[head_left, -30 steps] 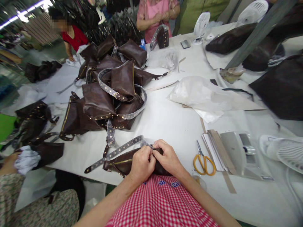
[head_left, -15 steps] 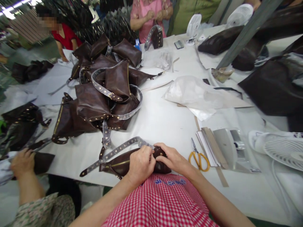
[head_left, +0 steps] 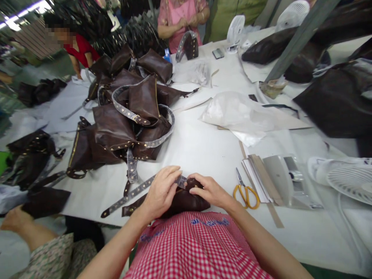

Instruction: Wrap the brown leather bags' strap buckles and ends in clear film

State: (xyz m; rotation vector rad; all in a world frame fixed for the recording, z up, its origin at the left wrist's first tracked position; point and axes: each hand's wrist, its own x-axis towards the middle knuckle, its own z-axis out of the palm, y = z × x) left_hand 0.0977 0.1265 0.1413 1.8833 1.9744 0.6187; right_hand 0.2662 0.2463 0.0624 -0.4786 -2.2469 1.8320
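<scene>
A dark brown leather handbag (head_left: 187, 203) lies at the table's front edge, right against my checked apron. Its studded strap (head_left: 128, 197), wrapped in clear film, stretches out to the left, with the loose end on the table. My right hand (head_left: 207, 190) grips the bag's right end, where the strap meets it, between thumb and fingers. My left hand (head_left: 162, 192) is over the strap and the bag's middle, fingers stretched out. It hides part of both, and whether its fingertips touch the strap I cannot tell.
Yellow-handled scissors (head_left: 245, 193) lie right of my hands, beside card strips (head_left: 263, 180) and a white fan (head_left: 351, 176). A heap of brown bags (head_left: 113, 124) fills the left. A co-worker's arm (head_left: 26, 228) is at lower left; another person (head_left: 183, 23) stands across the table.
My left hand has loosened from a pinch at the strap, its fingers straightening as it shifted left and up. My right hand stays on the bag. The co-worker's hand at left moved lower.
</scene>
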